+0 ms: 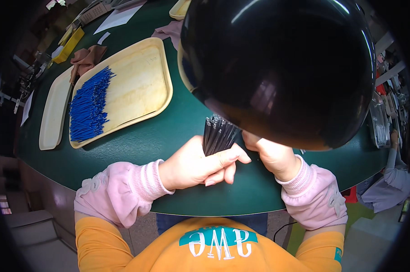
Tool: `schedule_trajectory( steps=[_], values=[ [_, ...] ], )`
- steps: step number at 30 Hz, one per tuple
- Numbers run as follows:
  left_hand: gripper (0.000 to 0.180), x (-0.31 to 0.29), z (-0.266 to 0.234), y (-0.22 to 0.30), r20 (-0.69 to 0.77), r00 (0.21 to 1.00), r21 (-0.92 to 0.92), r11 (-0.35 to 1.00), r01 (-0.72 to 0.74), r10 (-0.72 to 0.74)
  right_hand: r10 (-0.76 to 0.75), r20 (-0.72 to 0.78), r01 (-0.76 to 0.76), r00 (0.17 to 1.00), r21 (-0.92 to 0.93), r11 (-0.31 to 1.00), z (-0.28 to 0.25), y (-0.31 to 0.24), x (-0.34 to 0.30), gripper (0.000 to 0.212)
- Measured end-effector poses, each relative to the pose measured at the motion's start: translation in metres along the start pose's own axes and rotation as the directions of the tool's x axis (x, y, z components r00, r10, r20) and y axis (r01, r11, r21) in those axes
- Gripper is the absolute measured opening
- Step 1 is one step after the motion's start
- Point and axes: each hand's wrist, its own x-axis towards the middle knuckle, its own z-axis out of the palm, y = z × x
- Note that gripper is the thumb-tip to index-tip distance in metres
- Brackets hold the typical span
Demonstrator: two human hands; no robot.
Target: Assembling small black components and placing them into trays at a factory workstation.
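Black rods [218, 133] bunched in the left hand [200, 165], grip pinching them; right hand [270, 154] half hidden, grip unclear; blue sticks [89, 106] already piled on tray [146, 81], plenty left

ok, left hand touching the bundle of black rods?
Touching. Head view: the left hand is wrapped around the bundle of black rods, fingers closed over its lower part.

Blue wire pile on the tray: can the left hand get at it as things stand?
Probably not freely: the left hand is closed on a bundle of black rods. The path over the green table to the blue wires looks unobstructed.
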Motion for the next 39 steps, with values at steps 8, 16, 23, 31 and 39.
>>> schedule_trajectory(
  steps=[8, 16, 23, 31, 39],
  values=[
    [0.018, 0.0, -0.005, -0.007, -0.179, 0.983, -0.217, 0.973, -0.074, 0.034, -0.295, -0.166, 0.252, 0.941, -0.239, 0.938, -0.008, 0.025, 0.002, 0.013],
    [0.016, -0.002, -0.003, -0.005, -0.218, 0.974, -0.163, 0.982, -0.097, 0.06, -0.33, -0.13, 0.264, 0.935, -0.366, 0.892, -0.001, 0.0, -0.004, 0.013],
    [0.016, -0.001, -0.003, -0.005, -0.229, 0.968, -0.145, 0.98, -0.138, 0.102, -0.453, -0.09, 0.387, 0.887, -0.391, 0.835, -0.006, 0.002, -0.004, 0.011],
    [0.016, -0.004, -0.002, -0.002, -0.238, 0.966, -0.067, 0.991, -0.115, 0.096, -0.487, -0.028, 0.381, 0.873, -0.584, 0.717, 0.002, -0.01, -0.004, 0.014],
    [0.015, -0.004, -0.002, -0.003, -0.184, 0.974, -0.11, 0.982, -0.155, 0.133, -0.555, 0.132, 0.379, 0.821, -0.853, 0.358, 0.007, -0.015, -0.006, 0.013]
  ],
)
